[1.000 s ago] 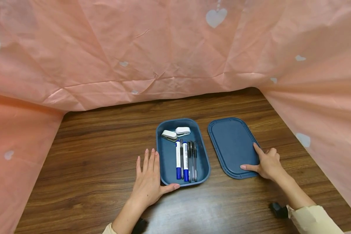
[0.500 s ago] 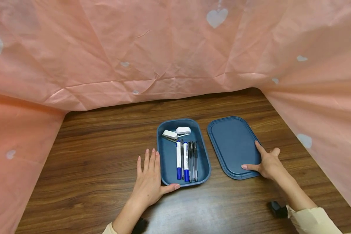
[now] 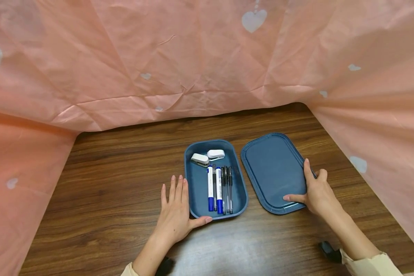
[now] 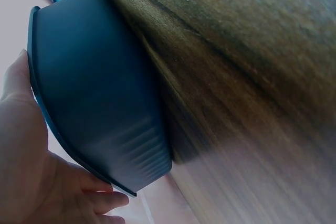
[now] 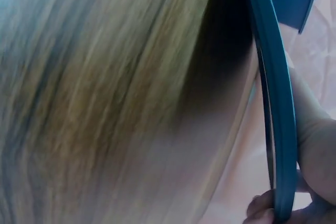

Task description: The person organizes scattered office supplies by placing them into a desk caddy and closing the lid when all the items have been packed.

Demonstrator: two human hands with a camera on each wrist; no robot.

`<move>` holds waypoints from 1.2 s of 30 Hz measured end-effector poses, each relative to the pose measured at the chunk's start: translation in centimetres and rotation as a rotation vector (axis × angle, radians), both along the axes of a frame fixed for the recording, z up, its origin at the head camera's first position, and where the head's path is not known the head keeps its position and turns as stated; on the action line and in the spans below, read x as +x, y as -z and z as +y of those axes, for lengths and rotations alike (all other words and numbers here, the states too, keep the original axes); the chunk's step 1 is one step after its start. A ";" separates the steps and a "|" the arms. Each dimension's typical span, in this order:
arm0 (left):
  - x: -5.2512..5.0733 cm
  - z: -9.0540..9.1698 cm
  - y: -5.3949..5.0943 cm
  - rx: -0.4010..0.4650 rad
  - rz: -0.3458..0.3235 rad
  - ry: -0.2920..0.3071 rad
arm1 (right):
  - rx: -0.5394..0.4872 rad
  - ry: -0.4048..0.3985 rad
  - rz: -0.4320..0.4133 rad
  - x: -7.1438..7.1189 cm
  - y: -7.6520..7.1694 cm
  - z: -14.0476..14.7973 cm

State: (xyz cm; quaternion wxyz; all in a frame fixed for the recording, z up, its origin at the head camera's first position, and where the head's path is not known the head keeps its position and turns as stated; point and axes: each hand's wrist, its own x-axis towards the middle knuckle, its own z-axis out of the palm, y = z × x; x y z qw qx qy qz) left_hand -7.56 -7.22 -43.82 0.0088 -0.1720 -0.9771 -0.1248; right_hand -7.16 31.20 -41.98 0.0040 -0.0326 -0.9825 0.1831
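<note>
A blue rectangular box (image 3: 197, 191) sits mid-table. Inside are two white staplers (image 3: 215, 154) at its far end, two blue-capped markers (image 3: 211, 186) and several black pens (image 3: 230, 188). My left hand (image 3: 174, 220) rests against the box's left side, fingers straight, the thumb along its near rim. To the right, my right hand (image 3: 321, 195) grips the blue lid (image 3: 272, 168) by its right edge, thumb on top and fingers curled underneath. In the right wrist view, the lid (image 5: 283, 124) is raised off the table.
The wooden table (image 3: 124, 172) stretches around the box on all sides. A pink curtain (image 3: 200, 57) with pale hearts borders the table at the back and both sides.
My right hand has taken hold of the lid's right edge and lifted it; the lid has shifted slightly left toward the box. My left hand and the box have stayed put.
</note>
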 end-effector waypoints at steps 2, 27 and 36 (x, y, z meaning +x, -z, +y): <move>0.0 0.0 0.0 -0.001 -0.006 0.000 | 0.025 -0.034 0.146 0.3 0.0 -0.4; 0.0 0.0 0.2 -0.010 0.016 0.004 | -0.085 -0.056 0.684 2.0 -3.1 -6.8; 0.0 -0.1 0.2 -0.025 0.025 0.007 | -0.066 -0.146 0.892 1.6 -3.2 -7.3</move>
